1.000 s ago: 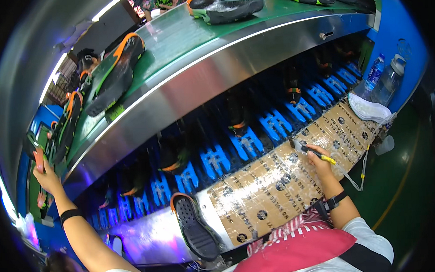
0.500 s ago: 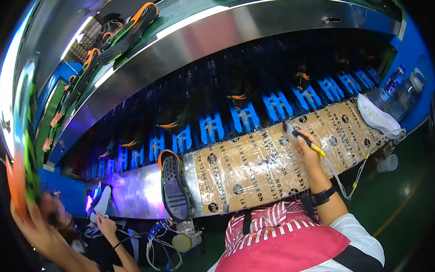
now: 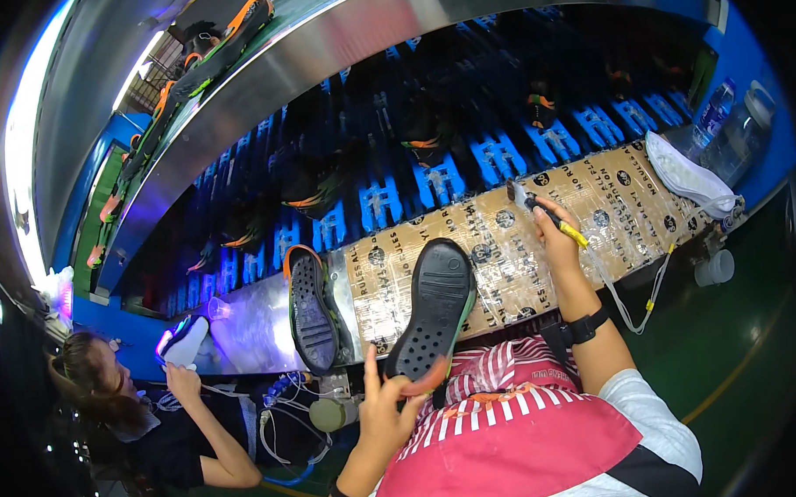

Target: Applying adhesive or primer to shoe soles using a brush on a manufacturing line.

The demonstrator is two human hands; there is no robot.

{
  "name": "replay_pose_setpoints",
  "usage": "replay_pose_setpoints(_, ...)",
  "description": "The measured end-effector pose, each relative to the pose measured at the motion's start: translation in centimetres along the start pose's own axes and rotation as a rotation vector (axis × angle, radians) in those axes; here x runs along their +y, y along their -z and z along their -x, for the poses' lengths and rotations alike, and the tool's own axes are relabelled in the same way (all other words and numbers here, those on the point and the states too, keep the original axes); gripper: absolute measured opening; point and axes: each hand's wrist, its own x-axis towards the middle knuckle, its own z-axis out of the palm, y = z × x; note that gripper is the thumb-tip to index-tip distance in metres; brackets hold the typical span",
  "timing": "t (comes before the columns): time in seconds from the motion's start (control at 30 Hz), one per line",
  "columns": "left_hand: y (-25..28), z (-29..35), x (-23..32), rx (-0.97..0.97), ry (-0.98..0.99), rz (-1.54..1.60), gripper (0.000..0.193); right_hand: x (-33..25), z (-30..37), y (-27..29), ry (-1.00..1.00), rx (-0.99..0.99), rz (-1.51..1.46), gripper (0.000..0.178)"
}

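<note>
My left hand grips a shoe sole by its orange-edged end. The sole is black with a green rim; its ribbed and holed face is up, over the near edge of the cardboard-covered bench. In my right hand is a brush with a dark and yellow handle, and a pale tube trails from its end. The brush head is just above the bench's far edge. A second black sole with an orange rim lies on the bare metal to the left.
Beyond the bench, blue racks stand in a dark machine opening under a metal beam. A white shoe-shaped piece and a bottle are at the right. At left, a co-worker's hand holds a white shoe piece.
My left hand has come from the far left, raised, to in front of me with the sole. My right hand with the brush has shifted slightly. The view has tilted a little.
</note>
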Motion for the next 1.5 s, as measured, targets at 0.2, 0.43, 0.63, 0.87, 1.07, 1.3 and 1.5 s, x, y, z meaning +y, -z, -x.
replay_pose_setpoints(0.2, -2.4, 1.0, -3.0, 0.078, 0.200, 0.887, 0.045, -0.2, 0.2, -0.5, 0.003, -0.015, 0.002, 0.023)
replay_pose_setpoints(0.43, -2.2, -1.6, -2.2, -0.222, 0.496, 1.105, 0.078, -0.1, 0.5, -0.6, 0.021, 0.002, 0.026, 0.027)
replay_pose_setpoints(0.63, -3.4, -2.6, -0.8, -0.343, 0.691, 1.098, 0.077, 0.2, 0.6, -0.9, 0.022, -0.016, 0.056, 0.027)
replay_pose_setpoints(0.87, -3.2, -1.8, -1.6, -0.278, 0.924, 1.201, 0.082, 0.1, 0.6, -1.0, 0.019, -0.042, 0.059, 0.025)
replay_pose_setpoints(1.07, -0.3, -2.9, 1.2, -0.334, 0.972, 0.864, 0.080, 0.2, 0.3, -0.5, 0.006, -0.037, 0.055, 0.025)
replay_pose_setpoints(1.3, -4.8, -1.0, 2.9, -0.321, 0.646, 0.782, 0.072, 0.4, -0.2, -0.5, -0.020, -0.042, -0.014, 0.026)
replay_pose_setpoints(1.5, -5.0, -0.1, 3.5, -0.200, 0.710, 0.860, 0.070, 0.2, -0.1, -0.7, -0.056, -0.055, -0.049, 0.026)
